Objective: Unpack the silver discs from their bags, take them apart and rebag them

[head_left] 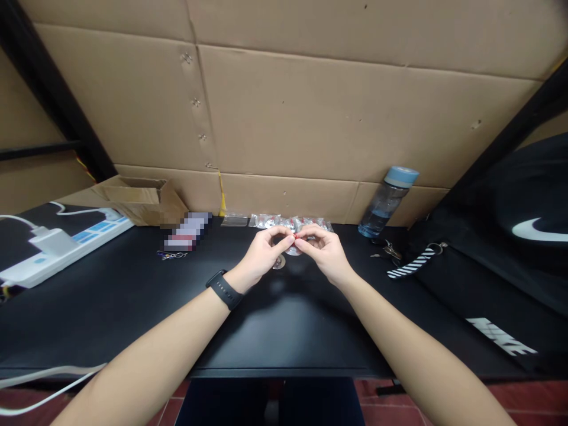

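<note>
Both my hands meet above the middle of the black table (pixel 284 337), fingertips together. Between thumb and forefinger, my left hand (pixel 267 251) pinches a tiny red piece (pixel 295 236); its exact kind is too small to make out. My right hand (pixel 325 251) grips the same piece from the other side. A small round disc (pixel 279 262) lies just below my left fingers. Behind the hands, several clear plastic packets (pixel 266 221) with shiny round contents and red bits run along the cardboard wall, partly hidden by my fingers.
At left stand a white power strip (pixel 66 251) with cables and an open cardboard box (pixel 146 198). A blurred box (pixel 189 231) and small trinkets (pixel 173 255) lie beside it. On the right are a water bottle (pixel 385 204), keys (pixel 391 251), a striped strap (pixel 412 264) and a black bag (pixel 501 278).
</note>
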A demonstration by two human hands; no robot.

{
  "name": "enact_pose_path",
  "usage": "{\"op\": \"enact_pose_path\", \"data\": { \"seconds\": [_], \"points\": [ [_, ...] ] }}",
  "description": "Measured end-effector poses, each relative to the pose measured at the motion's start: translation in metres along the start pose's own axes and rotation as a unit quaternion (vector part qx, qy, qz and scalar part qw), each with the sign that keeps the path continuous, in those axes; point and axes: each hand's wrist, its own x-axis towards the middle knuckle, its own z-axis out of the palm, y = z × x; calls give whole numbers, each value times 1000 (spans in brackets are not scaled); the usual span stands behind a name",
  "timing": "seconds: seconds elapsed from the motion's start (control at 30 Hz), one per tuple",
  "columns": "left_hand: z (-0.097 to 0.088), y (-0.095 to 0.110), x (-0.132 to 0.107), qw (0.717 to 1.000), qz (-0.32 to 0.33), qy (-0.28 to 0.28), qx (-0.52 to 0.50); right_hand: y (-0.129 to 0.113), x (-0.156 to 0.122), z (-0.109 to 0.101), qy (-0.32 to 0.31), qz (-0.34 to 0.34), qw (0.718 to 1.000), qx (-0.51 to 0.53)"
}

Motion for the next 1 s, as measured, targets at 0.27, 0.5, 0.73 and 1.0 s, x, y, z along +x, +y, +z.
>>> {"op": "enact_pose_path", "data": {
  "seconds": [0.27,0.5,0.73,1.0],
  "points": [
    [0,-3,-1,1000,6,-6,12,-2,-1,2,1,6,1000,24],
    [1,-2,0,1000,8,-6,14,-1,-1,0,2,3,1000,26],
    [0,-3,0,1000,6,-5,16,-2,0,-2,2,8,1000,17],
    [-3,-7,2,999,21,5,36,-5,0,-3,3,0,1000,2]
  ]
}}
